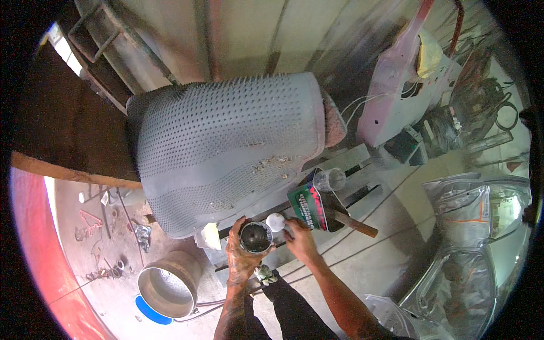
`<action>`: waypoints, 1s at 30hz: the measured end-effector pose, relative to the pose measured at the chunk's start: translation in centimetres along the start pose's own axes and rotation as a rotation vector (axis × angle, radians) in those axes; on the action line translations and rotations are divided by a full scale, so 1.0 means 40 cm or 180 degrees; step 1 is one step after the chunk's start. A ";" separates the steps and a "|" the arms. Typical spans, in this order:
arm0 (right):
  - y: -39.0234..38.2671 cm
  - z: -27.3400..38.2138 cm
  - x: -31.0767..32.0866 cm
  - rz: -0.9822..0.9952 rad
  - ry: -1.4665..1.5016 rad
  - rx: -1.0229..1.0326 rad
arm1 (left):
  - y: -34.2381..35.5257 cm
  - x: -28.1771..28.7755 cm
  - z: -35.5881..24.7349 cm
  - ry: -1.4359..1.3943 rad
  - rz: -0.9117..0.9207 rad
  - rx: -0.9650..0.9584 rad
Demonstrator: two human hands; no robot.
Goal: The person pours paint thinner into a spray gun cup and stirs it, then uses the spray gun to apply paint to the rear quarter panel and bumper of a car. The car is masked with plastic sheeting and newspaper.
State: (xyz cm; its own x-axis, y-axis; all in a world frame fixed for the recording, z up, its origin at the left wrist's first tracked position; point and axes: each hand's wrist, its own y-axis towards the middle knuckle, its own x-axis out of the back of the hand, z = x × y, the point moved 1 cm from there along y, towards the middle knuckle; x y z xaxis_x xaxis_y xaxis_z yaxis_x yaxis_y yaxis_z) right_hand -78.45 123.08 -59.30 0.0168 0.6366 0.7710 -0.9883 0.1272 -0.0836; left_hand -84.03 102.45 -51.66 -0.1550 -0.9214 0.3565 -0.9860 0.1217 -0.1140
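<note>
My left hand (236, 258) is wrapped round a small round cup (256, 237) with something dark inside, its open top facing up. Beside the cup's rim, my right hand (301, 242) has its fingers closed on a small white round piece (276, 221); whether it is a lid cannot be made out. Just beyond the right hand stands a green and black rectangular can (306, 205). A clear plastic cup (330, 179) sits at its top, and a wooden handle (356, 224) sticks out to the right.
A grey studded mat (226, 141) lies rolled over the low bench ahead. At lower left is a metal bucket (170, 286) beside a blue disc (152, 310). Cables (351, 246) cross the floor. Transparent plastic-wrapped parts (453, 272) stand at right, a pinkish metal panel (391, 85) behind.
</note>
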 end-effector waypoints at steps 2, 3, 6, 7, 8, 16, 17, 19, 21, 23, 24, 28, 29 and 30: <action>0.020 -0.079 -0.166 -0.0170 -0.0213 -0.0013 | -0.003 0.009 0.019 0.0128 -0.0054 -0.0042; 0.013 -0.115 -0.229 -0.0047 -0.0354 -0.0293 | -0.004 0.013 0.029 0.0199 -0.0072 -0.0017; 0.006 -0.200 -0.343 0.0192 -0.0920 -0.0525 | -0.001 0.020 0.052 -0.0039 -0.0050 -0.0090; 0.004 -0.210 -0.361 0.0113 -0.1134 -0.0402 | -0.001 0.022 0.057 -0.0045 -0.0037 -0.0064; 0.006 -0.212 -0.363 0.0045 -0.1358 -0.0312 | -0.001 0.025 0.061 -0.0068 -0.0030 -0.0063; 0.010 0.102 0.011 -0.0776 0.1458 -0.0200 | -0.012 0.017 0.107 -0.0110 0.0206 -0.0002; 0.003 0.168 0.065 -0.0463 0.1152 0.0158 | -0.015 0.013 0.116 -0.0165 0.0201 -0.0088; 0.004 0.276 0.134 0.0301 0.0400 0.0720 | -0.017 -0.004 0.131 -0.1273 0.0237 0.0364; 0.031 0.342 0.147 0.0435 0.0100 0.0927 | -0.023 -0.006 0.132 -0.0560 0.0117 -0.0318; 0.039 0.371 0.157 0.0600 -0.0220 0.0978 | -0.022 -0.017 0.133 -0.0964 0.0254 0.0126; 0.041 0.375 0.160 0.0619 -0.0320 0.1014 | -0.024 -0.018 0.131 -0.0995 0.0269 0.0141; 0.026 0.377 0.165 0.0491 -0.0514 0.1084 | -0.034 -0.016 0.114 -0.1090 0.0289 0.0067; 0.023 0.379 0.167 0.0509 -0.0599 0.1133 | -0.035 -0.015 0.111 -0.1275 0.0310 0.0084; 0.018 0.382 0.169 0.0518 -0.0677 0.1166 | -0.037 -0.014 0.108 -0.0993 0.0220 -0.0181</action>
State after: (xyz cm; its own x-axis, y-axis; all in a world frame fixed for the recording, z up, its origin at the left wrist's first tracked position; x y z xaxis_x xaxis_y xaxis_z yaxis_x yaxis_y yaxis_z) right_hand -81.37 115.83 -44.50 -0.1368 0.4508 0.8821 -0.9646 -0.2634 -0.0149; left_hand -82.22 101.20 -55.70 -0.2040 -0.9778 0.0473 -0.9770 0.2003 -0.0728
